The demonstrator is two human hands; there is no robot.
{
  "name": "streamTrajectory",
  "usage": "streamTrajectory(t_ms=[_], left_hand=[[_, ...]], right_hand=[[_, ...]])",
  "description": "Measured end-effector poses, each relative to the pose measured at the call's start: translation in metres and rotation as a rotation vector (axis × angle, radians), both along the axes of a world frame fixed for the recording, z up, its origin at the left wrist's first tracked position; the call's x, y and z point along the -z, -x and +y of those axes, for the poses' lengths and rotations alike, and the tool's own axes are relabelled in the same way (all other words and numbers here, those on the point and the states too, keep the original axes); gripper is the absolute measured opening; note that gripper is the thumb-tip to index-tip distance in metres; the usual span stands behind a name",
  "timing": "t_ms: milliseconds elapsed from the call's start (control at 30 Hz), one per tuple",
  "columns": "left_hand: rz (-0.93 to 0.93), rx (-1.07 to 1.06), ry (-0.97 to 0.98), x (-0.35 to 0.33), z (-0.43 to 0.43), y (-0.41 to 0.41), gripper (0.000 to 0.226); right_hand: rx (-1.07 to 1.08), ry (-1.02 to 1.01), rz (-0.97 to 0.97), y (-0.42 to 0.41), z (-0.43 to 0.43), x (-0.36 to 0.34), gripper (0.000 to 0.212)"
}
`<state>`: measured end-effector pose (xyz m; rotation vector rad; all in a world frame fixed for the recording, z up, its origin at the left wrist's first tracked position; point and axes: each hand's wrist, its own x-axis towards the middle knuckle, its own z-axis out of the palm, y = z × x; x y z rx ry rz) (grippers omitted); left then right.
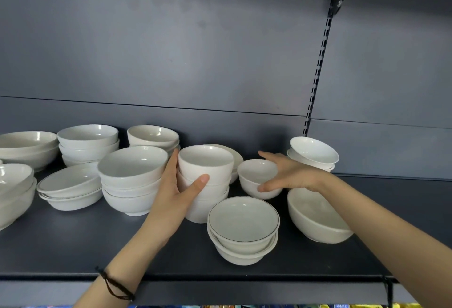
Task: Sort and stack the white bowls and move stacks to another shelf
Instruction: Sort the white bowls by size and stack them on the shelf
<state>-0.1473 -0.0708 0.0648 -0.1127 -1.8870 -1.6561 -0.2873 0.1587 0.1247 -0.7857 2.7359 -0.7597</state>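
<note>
The left hand [175,194] clasps a stack of deep white ceramic bowls [206,166] standing on the dark grey metal shelf [73,246]. Just right of it, the right hand [294,175] grips a small round white bowl [255,173].

Dim, soft light; glare on bowls [88,134]; edges warped

White bowls [132,166] are sitting in nested stacks across the lower frame; at centre, a tall stack [205,180] is standing just beside one small bowl [255,173].
</note>
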Motion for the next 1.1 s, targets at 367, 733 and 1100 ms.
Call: streamTrajectory(t_ms=[367,733,1100], left_hand=[[0.429,-0.292,0.491,-0.052,0.024,-0.011,0.061],[-0.258,0.39,0.167,-0.105,0.08,0.054,0.099],[-0.172,0.41,0.187,-0.114,0.138,0.109,0.056]], right_hand=[[-0.03,0.193,0.101,-0.012,0.009,-0.037,0.109],[-0.16,0.381,0.065,-0.01,0.058,-0.075,0.113],[-0.151,0.765,0.118,0.03,0.105,-0.06,0.113]])
